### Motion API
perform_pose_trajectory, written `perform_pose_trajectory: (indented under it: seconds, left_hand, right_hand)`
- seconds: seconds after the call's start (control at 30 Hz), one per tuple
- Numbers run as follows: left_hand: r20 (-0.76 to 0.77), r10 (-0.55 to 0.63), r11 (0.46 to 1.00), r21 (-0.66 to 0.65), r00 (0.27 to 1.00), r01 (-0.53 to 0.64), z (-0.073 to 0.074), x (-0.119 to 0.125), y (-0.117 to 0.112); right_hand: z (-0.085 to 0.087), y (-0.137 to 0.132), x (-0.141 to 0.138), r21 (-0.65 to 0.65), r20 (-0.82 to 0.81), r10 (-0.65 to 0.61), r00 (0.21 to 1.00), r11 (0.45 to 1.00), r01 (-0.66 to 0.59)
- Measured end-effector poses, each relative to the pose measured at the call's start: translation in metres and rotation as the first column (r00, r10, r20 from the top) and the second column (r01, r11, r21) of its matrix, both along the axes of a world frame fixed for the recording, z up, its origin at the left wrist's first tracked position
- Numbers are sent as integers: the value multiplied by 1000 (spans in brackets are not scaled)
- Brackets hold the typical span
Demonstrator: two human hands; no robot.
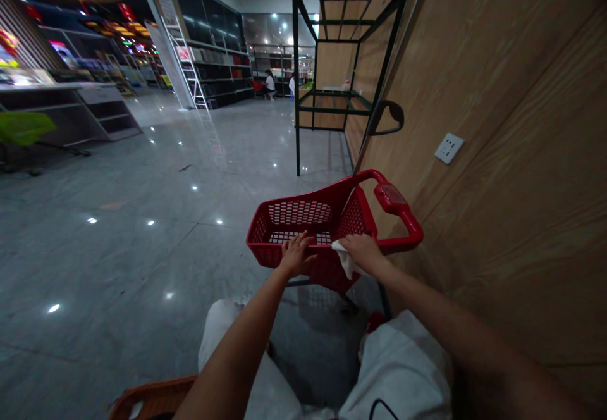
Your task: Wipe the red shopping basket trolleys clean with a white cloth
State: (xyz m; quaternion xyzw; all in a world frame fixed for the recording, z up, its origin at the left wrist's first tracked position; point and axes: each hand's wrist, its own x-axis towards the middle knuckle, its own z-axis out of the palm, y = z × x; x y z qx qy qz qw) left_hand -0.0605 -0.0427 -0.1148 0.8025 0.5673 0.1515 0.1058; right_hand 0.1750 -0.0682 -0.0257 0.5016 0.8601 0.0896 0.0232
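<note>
Right here, my right hand (363, 252) is clamped down on a soft white cloth (345, 259), pressing it against the near rim of the red plastic shopping cart (322, 202) just in front of me. My left hand (296, 254) rests on that rim, spread open, holding nothing. The cart looks light and stiff, with a mesh basket, and the rounded handle (398, 217) looks like the best hold. Right beside it runs a wood-grain wall (502, 230) with a white socket (449, 148), and below lies a glossy tiled floor (118, 249).
</note>
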Motion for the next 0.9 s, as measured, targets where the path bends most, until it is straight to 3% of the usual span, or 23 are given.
perform_pose_trajectory:
  seconds: [0.13, 0.23, 0.4, 0.53, 0.63, 0.73, 0.9]
  left_hand:
    - [1, 9, 1000, 11, 1000, -9, 1, 4, -2]
    - [-1, 18, 1000, 1, 1000, -18, 1, 11, -3]
    - [6, 48, 999, 0, 999, -48, 3, 16, -5]
    - [8, 41, 999, -4, 999, -41, 4, 14, -6]
    - [1, 24, 1000, -11, 1000, -24, 5, 9, -4]
    - [-3, 7, 1000, -20, 1000, -7, 5, 5, -2]
    - [3, 19, 1000, -1, 1000, -19, 4, 8, -2]
  right_hand:
    - [10, -6, 57, 163, -40, 139, 990, 978, -130]
    - [8, -8, 66, 182, -52, 113, 992, 978, -101]
    - [-7, -5, 6, 30, 1, -62, 998, 998, 62]
    - [-18, 4, -52, -50, 2, -66, 998, 997, 66]
    - [-20, 7, -69, -59, 1, -83, 997, 995, 83]
    - [-12, 3, -51, -51, 25, -108, 994, 993, 109]
    - [6, -14, 14, 27, 57, -67, 996, 997, 65]
